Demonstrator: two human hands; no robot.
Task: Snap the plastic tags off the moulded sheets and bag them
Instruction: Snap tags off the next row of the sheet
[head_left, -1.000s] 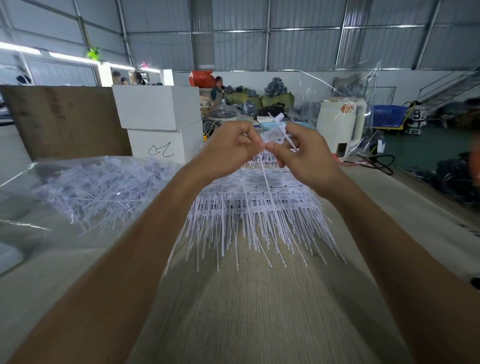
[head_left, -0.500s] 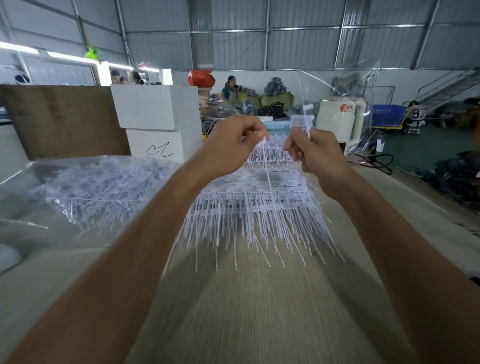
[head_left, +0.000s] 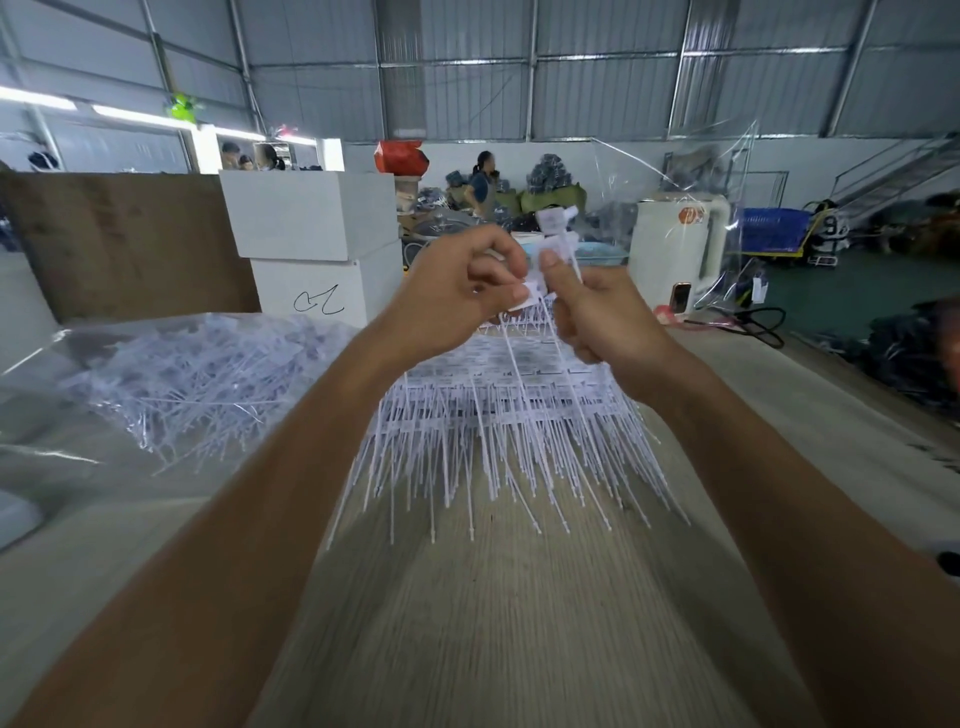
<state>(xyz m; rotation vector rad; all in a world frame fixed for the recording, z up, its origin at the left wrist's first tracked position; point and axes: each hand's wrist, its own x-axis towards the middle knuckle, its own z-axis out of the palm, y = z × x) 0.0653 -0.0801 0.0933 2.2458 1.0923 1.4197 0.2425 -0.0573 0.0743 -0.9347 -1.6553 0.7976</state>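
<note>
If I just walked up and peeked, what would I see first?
First, two hands right in the middle: the left hand and the right hand together pinch a small white tag. Under them a big fan of white plastic tag sheets spreads over the table. On the left lies a clear bag of loose tags.

Both forearms raised; left hand (head_left: 457, 291) and right hand (head_left: 597, 317) pinching, thumbs nearly touching.

Hands above the sheets, bag of tags to the left

The left hand (head_left: 457, 291) and right hand (head_left: 597, 317) meet above the stacked moulded tag sheets (head_left: 509, 415) on the wooden table (head_left: 493, 623); the clear plastic bag of loose tags (head_left: 182, 379) lies left, two stacked boxes (head_left: 311, 244) behind.
</note>
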